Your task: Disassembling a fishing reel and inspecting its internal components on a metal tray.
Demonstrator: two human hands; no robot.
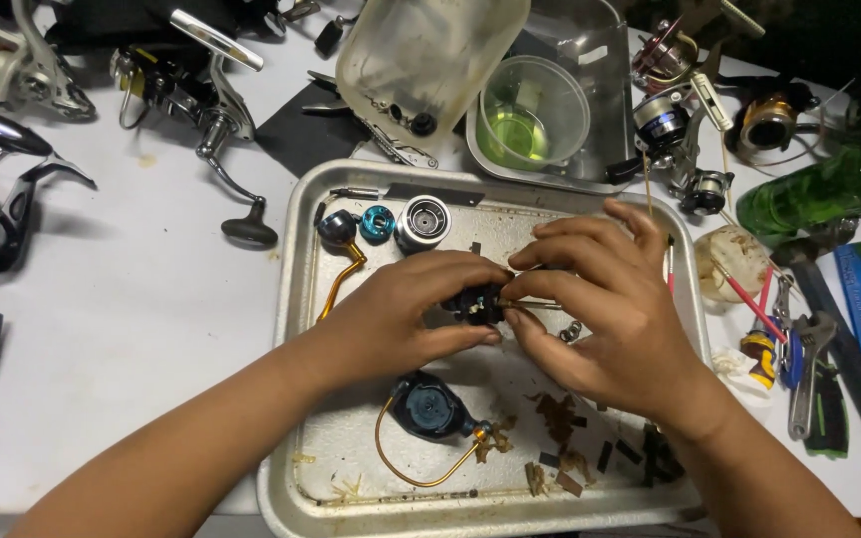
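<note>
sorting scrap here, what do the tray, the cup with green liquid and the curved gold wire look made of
Tray: looks like bare metal, dull silver with scuffs and a rolled rim. Cup: seems clear plastic, thin and see-through. Curved wire: probably metal with a gold finish, thin, glossy and holding its bend.

Bright even overhead light, soft shadows under both forearms, mild glare on the metal tray (303, 299), sharp focus, slight edge distortion
</note>
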